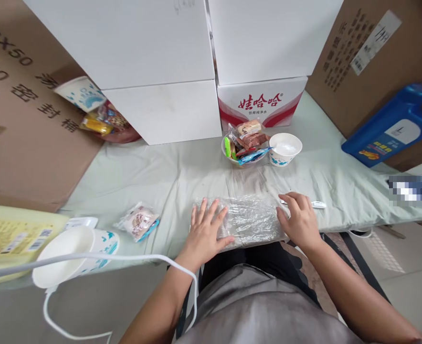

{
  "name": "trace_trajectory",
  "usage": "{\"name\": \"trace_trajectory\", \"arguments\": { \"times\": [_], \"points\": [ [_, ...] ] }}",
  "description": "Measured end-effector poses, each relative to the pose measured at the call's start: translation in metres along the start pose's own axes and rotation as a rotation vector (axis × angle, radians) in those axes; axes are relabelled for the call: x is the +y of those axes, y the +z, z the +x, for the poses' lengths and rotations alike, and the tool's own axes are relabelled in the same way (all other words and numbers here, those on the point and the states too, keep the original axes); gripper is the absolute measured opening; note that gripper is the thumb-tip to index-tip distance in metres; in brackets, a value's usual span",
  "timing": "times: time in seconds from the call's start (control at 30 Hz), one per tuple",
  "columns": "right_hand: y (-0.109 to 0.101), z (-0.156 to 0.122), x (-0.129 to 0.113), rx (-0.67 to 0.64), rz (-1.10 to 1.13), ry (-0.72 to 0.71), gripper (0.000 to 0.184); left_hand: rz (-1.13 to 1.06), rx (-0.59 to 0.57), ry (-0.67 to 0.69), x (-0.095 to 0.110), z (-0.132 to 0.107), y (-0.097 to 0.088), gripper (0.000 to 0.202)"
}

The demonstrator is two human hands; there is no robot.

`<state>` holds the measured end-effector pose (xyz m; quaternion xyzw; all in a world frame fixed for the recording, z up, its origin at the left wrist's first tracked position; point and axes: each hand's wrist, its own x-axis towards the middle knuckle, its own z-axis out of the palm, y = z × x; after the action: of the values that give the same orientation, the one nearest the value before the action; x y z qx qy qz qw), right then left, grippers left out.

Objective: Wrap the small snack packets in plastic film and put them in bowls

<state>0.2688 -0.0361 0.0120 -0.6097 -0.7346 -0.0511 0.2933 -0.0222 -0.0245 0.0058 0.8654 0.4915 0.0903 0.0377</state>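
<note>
A sheet of clear, wrinkled plastic film lies flat along the front edge of the cloth-covered surface. My left hand rests on its left end, fingers spread and palm down. At the film's right end is my right hand, its fingers bent, with the thumb on the film's edge and a gap between thumb and forefinger. A slim white tool, possibly a utility knife, sticks out beyond the right hand; its other end is partly hidden behind the fingers.
Behind the film stand a clear bowl of wrapped snacks and a paper cup. A snack packet lies left, near a larger paper cup and a white cable. A blue bottle leans right; white boxes stand behind.
</note>
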Motion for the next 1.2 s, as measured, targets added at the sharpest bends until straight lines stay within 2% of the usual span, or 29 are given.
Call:
{"name": "trace_trajectory", "arguments": {
  "times": [0.07,0.13,0.2,0.23,0.33,0.4,0.5,0.63,0.77,0.83,0.9,1.0,1.07,1.1,1.2],
  "points": [
    [-0.012,-0.006,-0.002,-0.079,0.124,-0.177,0.033,-0.032,0.026,0.048,-0.004,-0.008,-0.007,0.075],
    [-0.018,-0.017,-0.002,-0.277,0.222,-0.352,0.042,-0.071,0.012,0.084,-0.012,-0.018,-0.011,0.074],
    [-0.018,-0.030,0.002,-0.414,0.245,-0.435,0.046,-0.106,-0.011,0.100,-0.021,-0.030,-0.012,0.064],
    [-0.017,-0.036,0.005,-0.430,0.243,-0.429,0.043,-0.127,-0.011,0.105,-0.026,-0.035,-0.012,0.056],
    [-0.014,-0.047,0.012,-0.372,0.296,-0.315,0.028,-0.236,0.037,0.137,-0.035,-0.048,-0.013,0.023],
    [-0.014,-0.047,0.013,-0.323,0.376,-0.212,0.022,-0.335,0.073,0.141,-0.037,-0.050,-0.015,0.013],
    [-0.015,-0.037,0.011,-0.283,0.442,-0.047,0.021,-0.427,0.120,0.012,-0.038,-0.046,-0.021,0.015],
    [-0.002,-0.017,0.006,-0.255,0.346,0.133,0.026,-0.413,0.174,-0.309,-0.037,-0.025,-0.020,0.019],
    [0.018,-0.003,0.001,-0.266,0.102,0.184,0.026,-0.251,0.173,-0.500,-0.037,-0.001,-0.008,0.022],
    [0.023,-0.002,0.000,-0.293,-0.014,0.182,0.026,-0.145,0.157,-0.543,-0.038,0.006,-0.004,0.027],
    [0.024,-0.004,0.000,-0.273,-0.083,0.170,0.028,-0.032,0.213,-0.556,-0.039,0.009,-0.003,0.032],
    [0.021,-0.008,0.002,-0.204,-0.122,0.132,0.031,0.110,0.423,-0.487,-0.030,0.009,-0.005,0.030],
    [0.019,-0.008,0.004,-0.198,-0.118,0.091,0.028,0.092,0.478,-0.344,-0.012,0.008,-0.007,0.023],
    [0.018,-0.008,0.004,-0.205,-0.109,0.072,0.024,0.049,0.457,-0.254,-0.001,0.008,-0.007,0.022],
    [0.013,-0.009,0.002,-0.224,-0.035,0.035,0.017,-0.064,0.269,-0.055,0.039,0.008,-0.001,0.026]
  ]
}}
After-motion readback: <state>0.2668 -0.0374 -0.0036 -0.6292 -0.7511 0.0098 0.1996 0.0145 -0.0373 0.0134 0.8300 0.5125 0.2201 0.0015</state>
